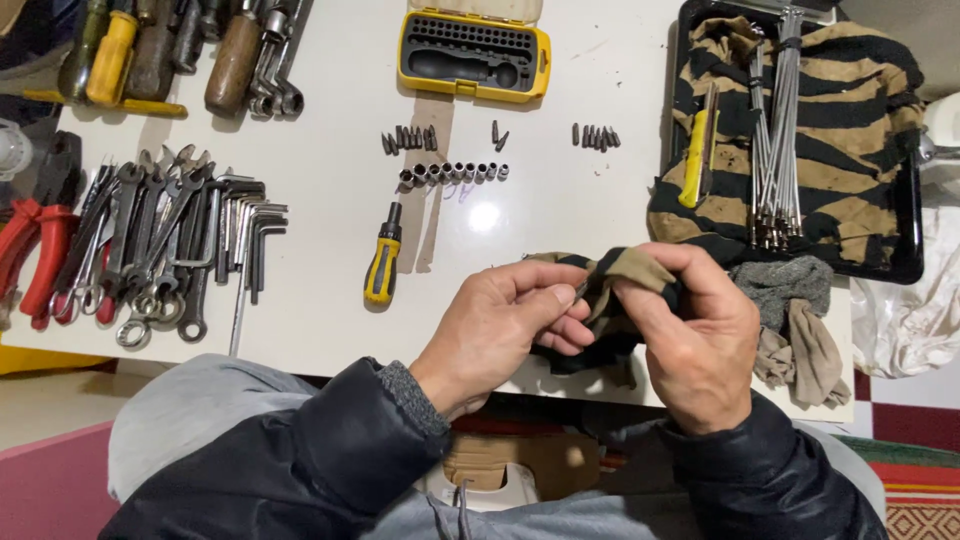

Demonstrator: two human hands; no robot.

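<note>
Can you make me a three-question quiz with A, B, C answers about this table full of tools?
1. Where does the yellow bit case lie?
A. top middle of the table
B. on the floor
C. in the tray

2. What colours is the small screwdriver handle?
A. red and white
B. yellow and black
C. all green

3. What are both hands doing?
A. resting flat
B. gripping pliers
C. pinching a striped cloth

Answers:
1 A, it sits at the table's far edge.
2 B, yellow handle with black grip.
3 C, left hand and right hand pinch the striped cloth.
</note>
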